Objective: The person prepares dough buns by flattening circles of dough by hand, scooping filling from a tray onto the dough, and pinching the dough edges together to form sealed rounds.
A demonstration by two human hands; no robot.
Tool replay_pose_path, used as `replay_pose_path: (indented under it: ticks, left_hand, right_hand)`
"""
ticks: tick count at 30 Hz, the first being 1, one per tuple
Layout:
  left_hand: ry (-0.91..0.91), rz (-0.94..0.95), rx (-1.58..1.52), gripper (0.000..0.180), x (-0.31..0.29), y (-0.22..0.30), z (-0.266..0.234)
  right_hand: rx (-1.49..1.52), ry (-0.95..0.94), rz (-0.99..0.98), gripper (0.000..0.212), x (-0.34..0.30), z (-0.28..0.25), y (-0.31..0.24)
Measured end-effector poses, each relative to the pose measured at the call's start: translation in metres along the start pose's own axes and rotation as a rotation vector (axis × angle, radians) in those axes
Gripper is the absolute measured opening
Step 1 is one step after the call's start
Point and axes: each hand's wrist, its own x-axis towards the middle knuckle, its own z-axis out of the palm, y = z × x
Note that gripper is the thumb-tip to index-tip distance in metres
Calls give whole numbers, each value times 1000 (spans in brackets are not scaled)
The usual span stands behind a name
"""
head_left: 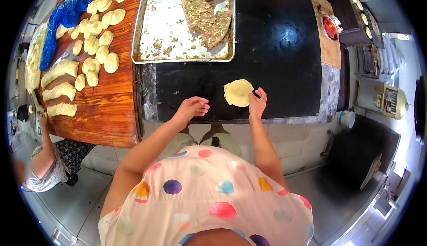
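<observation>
A thin, round sheet of pale yellow dough (238,93) is over the black worktop (275,81) in front of me. My right hand (257,103) has its right edge pinched between thumb and fingers. To the left of the dough, my left hand (194,109) hovers with fingers loosely bent and a little apart, holding nothing. Beyond my hands, a metal tray (167,60) carries a brown, speckled filling (209,12), heaped toward its right side.
On the wooden table (111,108) at left lie several dough pieces (102,54), dough strips (61,109) and blue plastic (55,34). A person (44,161) stands at far left. A bowl of red stuff (329,27) sits on a board (327,52) at right.
</observation>
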Motion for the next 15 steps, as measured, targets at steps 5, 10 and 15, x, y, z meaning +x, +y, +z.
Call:
replay_pose_path:
  ticks: [5,10,15]
  left_hand:
    - [-62,71,53,24,14,0,12]
    - [-86,95,-4,32,10,-2,14]
    - [-301,53,-556,61,0,11,10]
  right_hand:
    - [-233,-329,118,29,21,-9,-11]
    - [-503,-293,-364,25,-12,-4,-44]
    - [-258,-699,-674,27,-110,39,-130]
